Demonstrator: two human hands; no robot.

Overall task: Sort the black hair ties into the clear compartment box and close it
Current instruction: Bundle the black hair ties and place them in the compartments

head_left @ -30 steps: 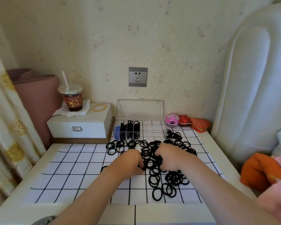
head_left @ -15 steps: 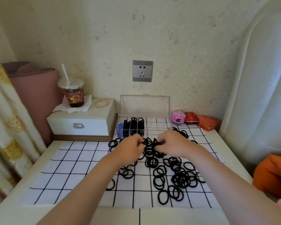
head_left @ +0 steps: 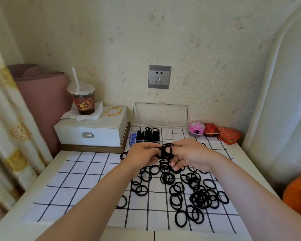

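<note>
1. Lighting: soft, even daylight; moderately bright overall, w/ warm yellow cast on wall (head_left: 207,49).
2. Source: direction not determinable; curtain (head_left: 5,136) at left edge was pale & bright.
3. Shadows: faint, diffuse under hair ties (head_left: 189,192) on cloth (head_left: 87,180).
4. Glare: slight sheen on clear lid (head_left: 160,113).
5. Distortion: wide-angle bowing at edges; headboard (head_left: 276,84) curved, forearms (head_left: 94,197) stretched at btm.
6. Focus: centre fairly sharp; corners soft, smeared.

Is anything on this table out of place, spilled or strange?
Only the black hair ties look spilled: they lie loose and overlapping across the checked cloth. The clear box stands open, its right compartments unfilled. Nothing seems damaged; the drink cup is upright.
</note>
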